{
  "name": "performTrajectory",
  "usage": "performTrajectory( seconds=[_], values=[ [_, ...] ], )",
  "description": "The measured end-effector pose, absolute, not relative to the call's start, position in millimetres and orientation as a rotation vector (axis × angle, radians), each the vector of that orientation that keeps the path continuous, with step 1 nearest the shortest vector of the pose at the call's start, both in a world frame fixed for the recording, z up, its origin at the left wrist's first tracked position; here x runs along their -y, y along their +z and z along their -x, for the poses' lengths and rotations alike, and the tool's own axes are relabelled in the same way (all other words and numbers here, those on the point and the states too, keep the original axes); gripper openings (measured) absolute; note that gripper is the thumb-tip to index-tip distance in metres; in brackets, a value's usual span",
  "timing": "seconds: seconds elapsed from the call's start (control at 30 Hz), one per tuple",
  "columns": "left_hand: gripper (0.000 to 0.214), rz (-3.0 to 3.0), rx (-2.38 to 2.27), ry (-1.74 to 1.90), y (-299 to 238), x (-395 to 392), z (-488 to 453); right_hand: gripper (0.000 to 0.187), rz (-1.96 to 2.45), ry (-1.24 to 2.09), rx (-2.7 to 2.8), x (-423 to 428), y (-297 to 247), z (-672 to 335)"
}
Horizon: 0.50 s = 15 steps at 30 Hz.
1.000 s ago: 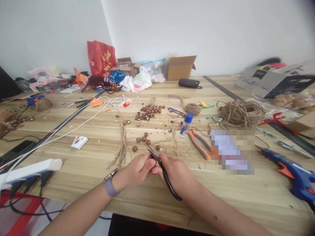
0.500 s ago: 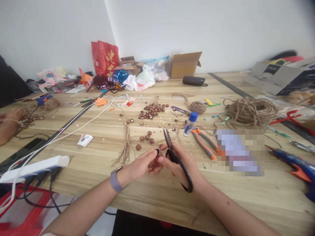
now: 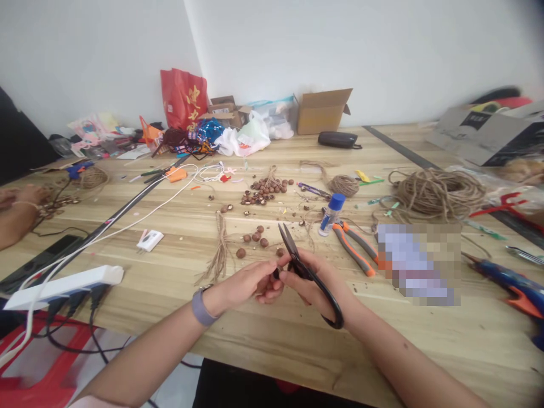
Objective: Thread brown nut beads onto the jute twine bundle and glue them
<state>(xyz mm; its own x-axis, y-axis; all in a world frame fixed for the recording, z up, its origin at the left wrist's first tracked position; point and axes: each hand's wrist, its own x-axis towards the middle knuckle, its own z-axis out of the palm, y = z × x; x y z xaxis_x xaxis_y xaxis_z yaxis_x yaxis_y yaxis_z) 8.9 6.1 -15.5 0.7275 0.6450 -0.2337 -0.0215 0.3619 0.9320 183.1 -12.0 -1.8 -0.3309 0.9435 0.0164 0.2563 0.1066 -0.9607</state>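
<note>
**While the left hand (image 3: 250,286) pinches a nut shell (image 3: 276,273), the right hand (image 3: 318,277) retains scissors (image 3: 305,270)**

Clock positions are read from the hands, twelve being the far wall (image 3: 357,51).

Both forearms enter from the near edge and converge; the hands are raised above the tabletop, fingertips meeting. Left grip: closed on the shell by the fingertips, the right thumb bearing against it. Right grip: wrapped around the scissors, blades slightly parted and directed to eleven o'clock. The left wrist carries a lilac strap (image 3: 203,307).

The surface is a pale wood-grained table (image 3: 263,345), crossed by a dark strip at ten o'clock and littered with fragments. Loose nuts (image 3: 257,238) lie at eleven, a nut cluster (image 3: 270,190) at twelve, a twine bundle (image 3: 220,238) at ten, a large twine coil (image 3: 442,192) at two. Pliers (image 3: 355,249) lie towards two. Another person's arm (image 3: 21,215) rests between nine and ten. A red stool (image 3: 55,368) stands at eight.

Containers: a red bag (image 3: 182,102) at eleven; an opened cardboard box (image 3: 323,113) between twelve and one (interior not visible); a grey carton (image 3: 471,133) at two, topped by yellow and red items (image 3: 512,102); a blue-capped bottle (image 3: 331,215) between one and two, contents undetermined.
</note>
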Motion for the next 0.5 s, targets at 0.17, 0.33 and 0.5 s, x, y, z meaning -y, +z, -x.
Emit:
performTrajectory(
  seconds=[0.17, 0.33, 0.5],
  values=[
    [0.033, -1.207, -0.653, 0.431, -13, -10, -6, 0.033, 1.686, 0.535, 1.999, -5, -9, -205],
    [0.025, -1.04, -0.592, 0.487, -14, -11, -7, 0.029, 1.981, 0.437, 2.158, -10, -9, -207],
    [0.026, -0.797, -0.563, 0.568, -20, -19, -5, 0.034, 2.272, 0.389, 2.154, -11, -1, -207]
  ],
)
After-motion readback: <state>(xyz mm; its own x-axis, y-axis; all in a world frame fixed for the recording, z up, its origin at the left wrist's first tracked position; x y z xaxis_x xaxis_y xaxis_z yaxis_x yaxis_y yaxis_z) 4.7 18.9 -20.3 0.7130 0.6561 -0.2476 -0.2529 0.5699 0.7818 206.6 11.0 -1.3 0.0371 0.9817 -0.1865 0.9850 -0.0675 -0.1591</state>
